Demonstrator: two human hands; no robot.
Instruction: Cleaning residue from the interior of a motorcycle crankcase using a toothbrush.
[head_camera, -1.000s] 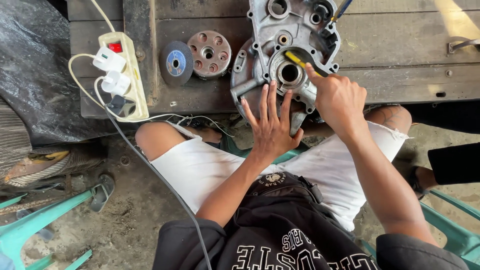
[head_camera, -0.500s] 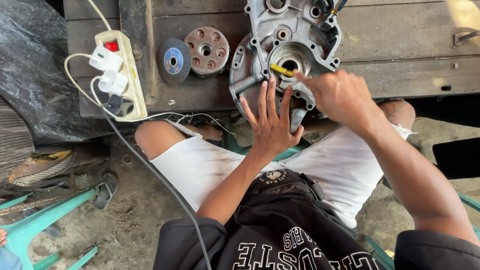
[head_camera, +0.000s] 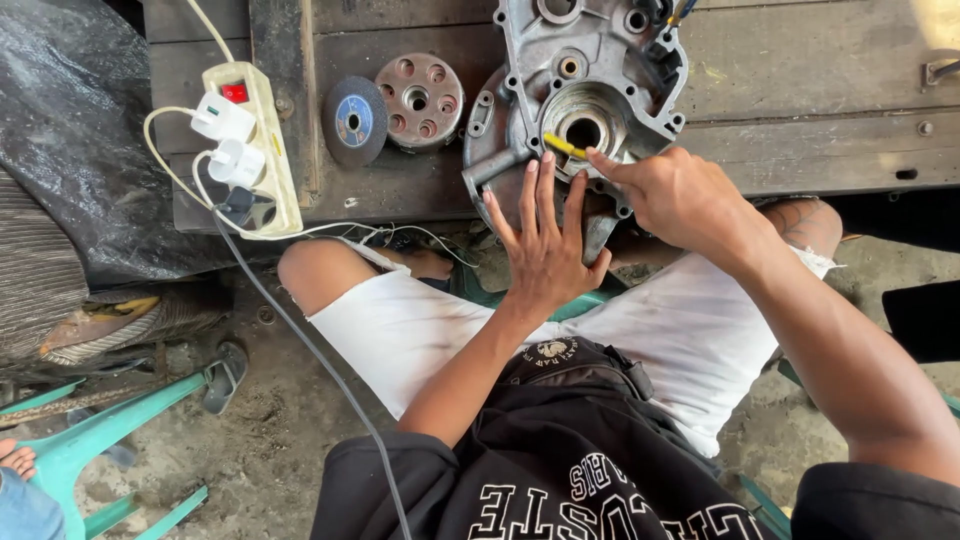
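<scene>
Seated on a green plastic chair (head_camera: 590, 303) in white shorts and a black printed shirt, I lean over the near edge of a weathered plank bench (head_camera: 800, 90). My left hand (head_camera: 545, 245) lies open, fingers spread flat, its fingertips touching the lower rim of a grey cast-metal engine casing (head_camera: 590, 75) that overhangs the bench edge above my knees. My right hand (head_camera: 680, 195) is closed around a slim yellow-handled tool (head_camera: 565, 146), whose tip sits just beside the round bore at the casing's centre. The casing is dull, pitted aluminium, ringed with bolt holes and ribbed bosses.

Left of it on the same boards lie a rust-brown round rotor with a ring of holes (head_camera: 418, 100) and, touching that, a dark grey abrasive disc with a blue label (head_camera: 353, 120). Farther left, a cream power strip with a red switch (head_camera: 255, 140) carries white plugs; its cables trail down past my bare knee to a dusty concrete floor. Black plastic sheeting (head_camera: 70, 140) drapes the left side, with a worn sandal (head_camera: 225, 375) and green chair legs (head_camera: 90, 445) below.
</scene>
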